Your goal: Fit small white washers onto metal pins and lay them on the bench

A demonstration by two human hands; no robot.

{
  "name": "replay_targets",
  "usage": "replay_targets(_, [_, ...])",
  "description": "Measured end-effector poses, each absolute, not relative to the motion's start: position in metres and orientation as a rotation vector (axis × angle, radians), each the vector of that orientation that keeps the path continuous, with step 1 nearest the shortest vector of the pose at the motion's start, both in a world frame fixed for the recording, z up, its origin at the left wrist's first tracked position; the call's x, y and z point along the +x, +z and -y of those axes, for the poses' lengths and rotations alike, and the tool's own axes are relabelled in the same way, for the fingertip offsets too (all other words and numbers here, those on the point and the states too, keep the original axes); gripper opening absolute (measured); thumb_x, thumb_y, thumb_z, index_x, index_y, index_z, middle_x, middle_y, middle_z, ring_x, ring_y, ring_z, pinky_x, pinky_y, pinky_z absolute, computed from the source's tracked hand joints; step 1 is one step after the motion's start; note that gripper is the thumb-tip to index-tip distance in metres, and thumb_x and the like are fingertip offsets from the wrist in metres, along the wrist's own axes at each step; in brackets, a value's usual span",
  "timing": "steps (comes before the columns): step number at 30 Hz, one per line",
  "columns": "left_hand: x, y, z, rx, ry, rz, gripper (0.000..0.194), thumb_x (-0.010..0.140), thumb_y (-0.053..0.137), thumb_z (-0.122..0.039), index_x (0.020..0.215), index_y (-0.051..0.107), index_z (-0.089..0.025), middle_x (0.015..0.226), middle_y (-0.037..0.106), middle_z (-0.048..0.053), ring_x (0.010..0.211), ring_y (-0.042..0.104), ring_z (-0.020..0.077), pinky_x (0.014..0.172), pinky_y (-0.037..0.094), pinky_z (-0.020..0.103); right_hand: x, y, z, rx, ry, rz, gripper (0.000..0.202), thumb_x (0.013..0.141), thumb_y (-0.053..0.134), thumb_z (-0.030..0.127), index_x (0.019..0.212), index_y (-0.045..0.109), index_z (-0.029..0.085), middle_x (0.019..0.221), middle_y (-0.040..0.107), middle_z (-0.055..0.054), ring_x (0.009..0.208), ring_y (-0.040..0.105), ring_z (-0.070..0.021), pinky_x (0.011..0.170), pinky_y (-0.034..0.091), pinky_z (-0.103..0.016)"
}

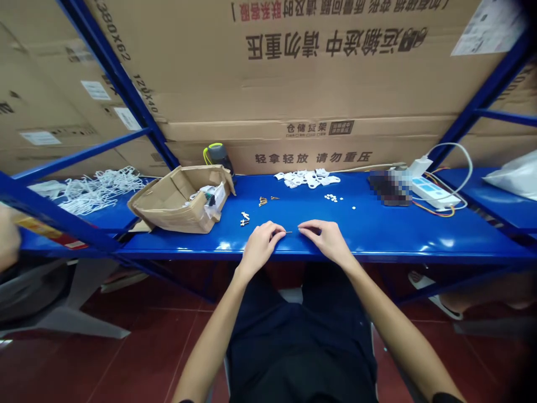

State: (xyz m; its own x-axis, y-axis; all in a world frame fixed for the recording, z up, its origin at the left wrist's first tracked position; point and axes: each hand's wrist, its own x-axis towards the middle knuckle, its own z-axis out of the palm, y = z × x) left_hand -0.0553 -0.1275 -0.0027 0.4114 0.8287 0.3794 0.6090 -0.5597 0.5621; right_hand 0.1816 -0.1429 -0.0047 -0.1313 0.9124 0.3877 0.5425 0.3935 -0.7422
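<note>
My left hand (pixel 263 240) is at the front of the blue shelf top, thumb and fingertips pinched on a thin metal pin (pixel 288 232) that points to the right. A short gap away, my right hand (pixel 325 238) has its thumb and forefinger pressed together near the pin's free end. Whatever lies between those right fingertips is too small to make out. Beyond my left hand are small silver-and-white pieces (pixel 244 219) and several brass-coloured screw-like pieces (pixel 263 201). Several tiny white caps (pixel 331 197) lie past my right hand, with flat white plastic parts (pixel 308 178) heaped farther back.
An open cardboard box (pixel 176 215) holding small items stands at left, a dark bottle-like object (pixel 220 155) behind it. At right are a power strip (pixel 436 193) with cables and a blurred-out dark object (pixel 390 189). White cords (pixel 103 190) lie far left. Large cartons (pixel 302 95) wall the back.
</note>
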Motion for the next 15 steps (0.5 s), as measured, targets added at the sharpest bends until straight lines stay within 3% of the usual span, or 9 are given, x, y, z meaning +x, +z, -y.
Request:
replay_targets(7, [-0.049, -0.003, 0.134, 2.325, 1.045, -1.200, 0.020, 0.111, 0.054, -0.034, 0.109, 0.072, -0.026, 0.110, 0.074, 0.003, 0.101, 0.070, 0.0192, 0.090, 0.051, 0.031, 0.179, 0.002, 0.144, -1.156, 0.900, 1.643, 0.029, 0.092, 0.074, 0.052, 0.097, 0.084, 0.025, 0.103, 0.084, -0.006, 0.095, 0.079, -0.0282, 0.093, 0.062, -0.042])
replay_targets(12, [-0.046, -0.002, 0.136, 2.342, 1.118, -1.164, 0.020, 0.112, 0.052, -0.034, 0.112, 0.070, -0.025, 0.112, 0.073, 0.003, 0.102, 0.070, 0.0186, 0.093, 0.051, 0.031, 0.184, 0.002, 0.144, -1.051, 1.083, 1.522, 0.037, 0.088, 0.080, 0.049, 0.115, 0.082, 0.023, 0.100, 0.084, -0.007, 0.089, 0.079, -0.0250, 0.092, 0.062, -0.041])
replay_targets(15, [-0.043, -0.002, 0.137, 2.335, 1.169, -1.146, 0.020, 0.112, 0.053, -0.035, 0.112, 0.069, -0.024, 0.112, 0.073, 0.003, 0.102, 0.069, 0.0181, 0.091, 0.051, 0.030, 0.183, 0.002, 0.143, -1.057, 1.077, 1.489, 0.033, 0.088, 0.080, 0.048, 0.108, 0.084, 0.022, 0.098, 0.084, -0.007, 0.087, 0.079, -0.0250, 0.090, 0.063, -0.041])
